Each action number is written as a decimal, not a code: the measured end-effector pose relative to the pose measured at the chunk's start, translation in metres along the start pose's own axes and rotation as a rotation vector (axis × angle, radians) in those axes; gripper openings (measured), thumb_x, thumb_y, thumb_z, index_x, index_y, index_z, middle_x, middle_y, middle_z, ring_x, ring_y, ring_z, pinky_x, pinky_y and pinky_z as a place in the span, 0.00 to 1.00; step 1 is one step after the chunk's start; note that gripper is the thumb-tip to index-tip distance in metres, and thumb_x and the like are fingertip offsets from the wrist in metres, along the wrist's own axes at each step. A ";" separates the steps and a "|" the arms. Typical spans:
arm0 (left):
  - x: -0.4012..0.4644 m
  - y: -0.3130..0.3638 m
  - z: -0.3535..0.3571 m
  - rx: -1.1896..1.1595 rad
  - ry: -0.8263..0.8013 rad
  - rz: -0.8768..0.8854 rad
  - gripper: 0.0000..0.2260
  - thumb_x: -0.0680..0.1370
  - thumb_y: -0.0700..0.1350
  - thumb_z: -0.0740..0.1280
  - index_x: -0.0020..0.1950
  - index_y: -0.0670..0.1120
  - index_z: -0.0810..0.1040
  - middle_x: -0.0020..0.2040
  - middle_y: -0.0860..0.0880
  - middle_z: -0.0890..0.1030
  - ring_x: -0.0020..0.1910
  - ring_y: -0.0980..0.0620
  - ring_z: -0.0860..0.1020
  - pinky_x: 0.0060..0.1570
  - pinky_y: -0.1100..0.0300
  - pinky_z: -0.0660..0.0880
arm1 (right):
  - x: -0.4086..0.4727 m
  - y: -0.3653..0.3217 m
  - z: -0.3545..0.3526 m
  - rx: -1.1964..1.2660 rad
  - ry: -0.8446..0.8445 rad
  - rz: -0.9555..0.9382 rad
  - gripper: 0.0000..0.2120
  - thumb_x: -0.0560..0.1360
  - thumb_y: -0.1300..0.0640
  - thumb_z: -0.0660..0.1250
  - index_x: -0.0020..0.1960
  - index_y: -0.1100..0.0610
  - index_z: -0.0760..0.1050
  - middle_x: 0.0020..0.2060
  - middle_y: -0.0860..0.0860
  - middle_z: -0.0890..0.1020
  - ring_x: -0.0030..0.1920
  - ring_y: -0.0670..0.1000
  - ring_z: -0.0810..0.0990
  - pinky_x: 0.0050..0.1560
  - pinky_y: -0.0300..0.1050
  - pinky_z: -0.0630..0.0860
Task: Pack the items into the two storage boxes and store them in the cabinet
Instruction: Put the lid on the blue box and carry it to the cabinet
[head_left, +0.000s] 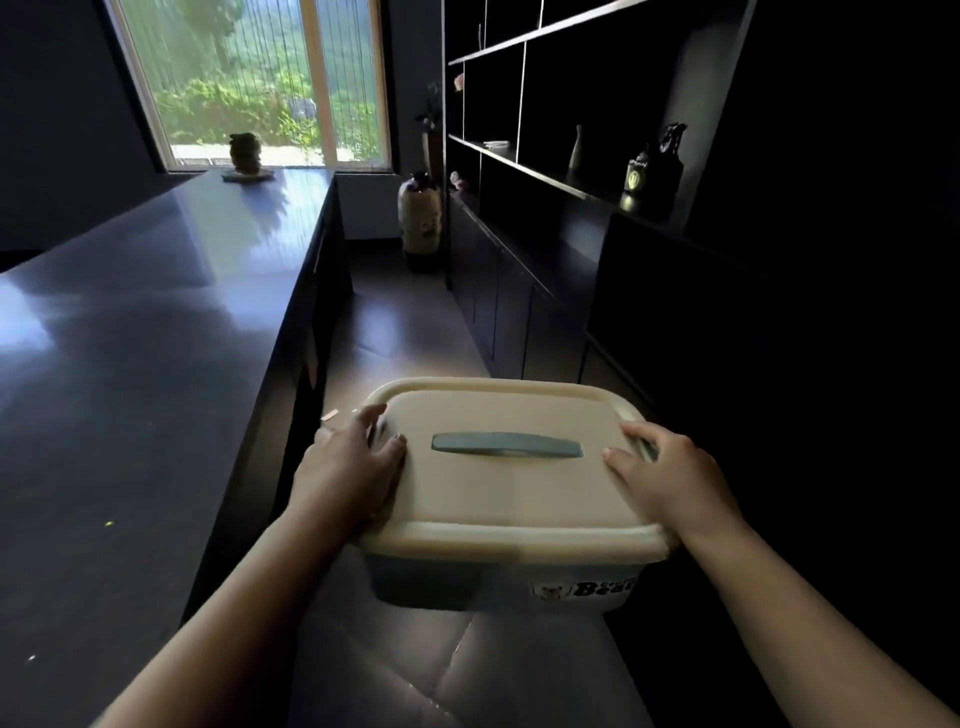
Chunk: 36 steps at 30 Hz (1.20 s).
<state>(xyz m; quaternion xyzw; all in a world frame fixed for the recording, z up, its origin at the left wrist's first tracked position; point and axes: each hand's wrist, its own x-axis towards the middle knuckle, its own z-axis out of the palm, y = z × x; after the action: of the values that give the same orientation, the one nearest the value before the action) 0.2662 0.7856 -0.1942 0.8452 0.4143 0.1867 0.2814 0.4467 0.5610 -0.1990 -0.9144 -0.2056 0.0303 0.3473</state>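
A storage box (498, 582) with a blue-grey body, a cream lid (509, 493) and a grey-blue handle (506, 446) hangs in the air between my hands, above the floor. My left hand (353, 462) grips its left end, thumb on the lid and fingers curled over the rim. My right hand (665, 473) grips the right end the same way. The lid is closed, so the contents are hidden. The dark cabinet (524, 312) with low closed doors runs along the right. Only one box is in view.
A long dark glossy table (130, 364) fills the left, with a small figurine (245, 153) at its far end by the window. A tall vase (420, 218) stands on the floor at the aisle's end. Open shelves (571, 171) above the cabinet hold ornaments.
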 end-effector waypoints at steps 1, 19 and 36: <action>0.026 0.005 0.007 0.002 0.010 0.014 0.22 0.76 0.56 0.62 0.70 0.57 0.67 0.58 0.39 0.76 0.53 0.41 0.77 0.53 0.47 0.76 | 0.026 -0.001 0.007 0.009 -0.001 0.007 0.23 0.72 0.46 0.68 0.67 0.48 0.73 0.59 0.54 0.80 0.60 0.58 0.77 0.58 0.48 0.73; 0.475 0.029 0.099 -0.035 0.057 -0.008 0.20 0.76 0.56 0.62 0.67 0.57 0.70 0.59 0.42 0.78 0.56 0.43 0.77 0.54 0.50 0.75 | 0.453 -0.100 0.139 0.021 -0.036 0.010 0.30 0.66 0.42 0.70 0.67 0.44 0.72 0.63 0.50 0.78 0.61 0.55 0.76 0.55 0.45 0.70; 0.935 0.073 0.205 0.111 -0.107 0.220 0.24 0.75 0.59 0.62 0.70 0.54 0.67 0.58 0.47 0.79 0.45 0.52 0.75 0.44 0.59 0.71 | 0.825 -0.167 0.276 0.139 0.115 0.174 0.37 0.60 0.38 0.76 0.66 0.49 0.74 0.62 0.51 0.78 0.61 0.55 0.76 0.56 0.48 0.72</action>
<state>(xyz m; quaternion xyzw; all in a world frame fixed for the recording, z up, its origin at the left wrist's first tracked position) 0.9708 1.4369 -0.2291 0.9086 0.3133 0.1476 0.2337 1.0869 1.1731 -0.2277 -0.9028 -0.1027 0.0221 0.4170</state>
